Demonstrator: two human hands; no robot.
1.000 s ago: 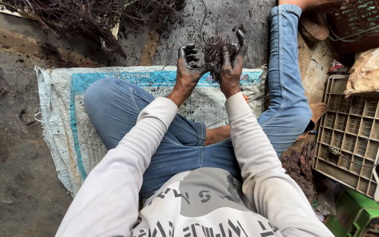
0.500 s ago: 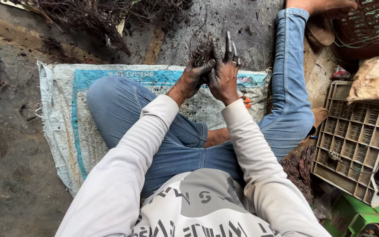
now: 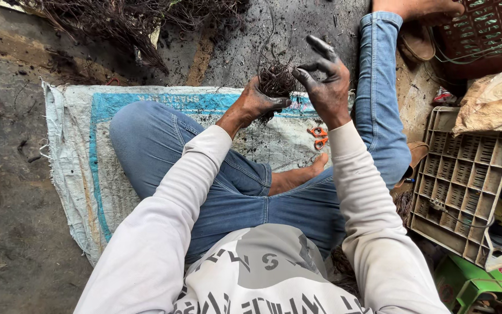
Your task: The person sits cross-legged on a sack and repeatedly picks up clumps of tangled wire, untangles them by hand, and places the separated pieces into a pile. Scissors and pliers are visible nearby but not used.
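Hands (image 3: 297, 93) now lower, roots (image 3: 275, 78) clasped.

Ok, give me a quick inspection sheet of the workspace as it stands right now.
Surface: woven sack mat spread on dark, dirty ground.
Job's things: clump of dark roots, held up over the mat.
Clutter: orange-handled scissors on the mat; pile of roots beyond it.
Grippers: left hand closed around the clump; right hand at the clump with fingers spread, both soil-blackened.
Cables: thin cord over the red crate.
Surroundings: grey plastic crate, brown bag, green box to the right.
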